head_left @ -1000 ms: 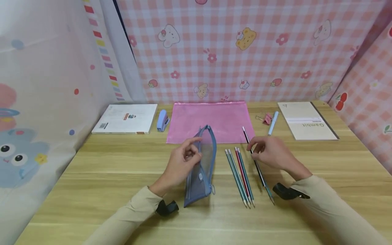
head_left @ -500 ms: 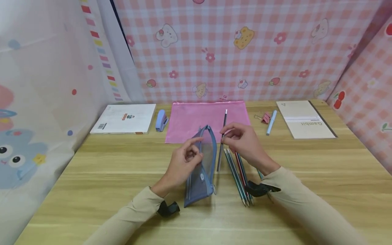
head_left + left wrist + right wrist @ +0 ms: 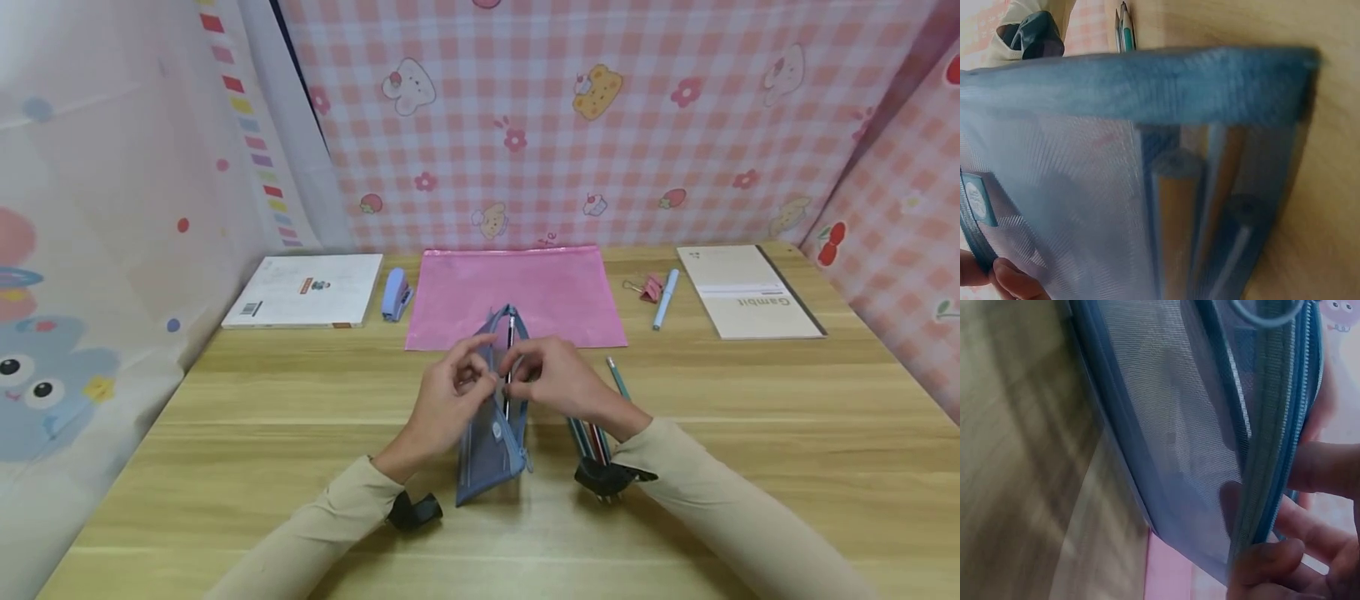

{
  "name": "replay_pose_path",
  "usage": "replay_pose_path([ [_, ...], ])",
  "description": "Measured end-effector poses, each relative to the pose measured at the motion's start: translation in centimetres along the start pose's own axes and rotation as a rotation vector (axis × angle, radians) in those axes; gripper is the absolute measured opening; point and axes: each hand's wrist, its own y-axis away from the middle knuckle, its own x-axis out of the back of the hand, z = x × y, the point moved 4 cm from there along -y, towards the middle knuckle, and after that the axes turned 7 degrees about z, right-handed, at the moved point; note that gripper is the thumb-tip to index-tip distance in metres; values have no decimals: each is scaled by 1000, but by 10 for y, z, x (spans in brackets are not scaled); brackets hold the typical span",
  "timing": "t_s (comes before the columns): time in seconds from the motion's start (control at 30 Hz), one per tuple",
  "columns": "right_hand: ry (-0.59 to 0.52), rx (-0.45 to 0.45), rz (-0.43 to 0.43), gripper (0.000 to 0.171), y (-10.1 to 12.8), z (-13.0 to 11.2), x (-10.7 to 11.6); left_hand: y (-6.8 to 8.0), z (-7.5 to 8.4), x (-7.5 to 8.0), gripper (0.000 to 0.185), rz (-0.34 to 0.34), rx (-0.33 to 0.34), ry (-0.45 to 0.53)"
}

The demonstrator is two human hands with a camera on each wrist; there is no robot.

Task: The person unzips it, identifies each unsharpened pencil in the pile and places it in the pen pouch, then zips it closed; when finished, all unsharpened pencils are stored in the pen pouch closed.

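My left hand (image 3: 442,400) pinches one zipper edge of a blue mesh pencil case (image 3: 487,458), which stands on edge with its top unzipped. In the left wrist view several pencils (image 3: 1175,231) show blurred through the mesh. My right hand (image 3: 566,383) is at the opening, holding a dark pencil (image 3: 512,329) that stands within it, thumb and finger near its middle. In the right wrist view the fingers are beside the zipper and the pencil is hidden. Several pencils (image 3: 594,442) lie under the right wrist, partly covered, with a green one (image 3: 618,377) beside them.
A pink zip pouch (image 3: 525,287) lies behind the case. Further left are a purple stapler (image 3: 396,294) and a white book (image 3: 303,290). On the right lie a pink binder clip (image 3: 651,288), a light blue pen (image 3: 665,300) and a cream notebook (image 3: 750,292).
My right hand has carried the dark pencil leftward from beside the other pencils, raised it upright, and lowered it into the case's opening. The left hand has stayed on the case.
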Motion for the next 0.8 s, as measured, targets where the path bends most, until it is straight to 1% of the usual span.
replay_pose_path([
  [0.1,28,30,-25,16,0,-3,-1,0,-1,0,47,-2,-4,7],
  [0.17,37,42,-14,16,2,-4,1,0,-1,0,47,-3,-5,7],
  [0.33,33,59,94,9,11,-5,12,-1,-2,1,49,9,4,-1],
  [0.43,25,77,165,5,21,-4,20,-2,-2,1,49,18,6,1],
  [0.5,11,100,187,5,30,-4,22,-2,-2,2,48,24,10,-2],
  [0.57,2,140,185,7,42,-6,20,-3,-2,2,48,26,12,4],
  [0.6,-4,168,170,10,48,-7,17,-3,-2,3,48,29,19,9],
  [0.7,-1,257,109,22,66,-13,5,-3,-3,4,49,40,35,25],
  [0.8,27,327,86,34,78,-20,-7,-4,-4,7,48,50,37,28],
])
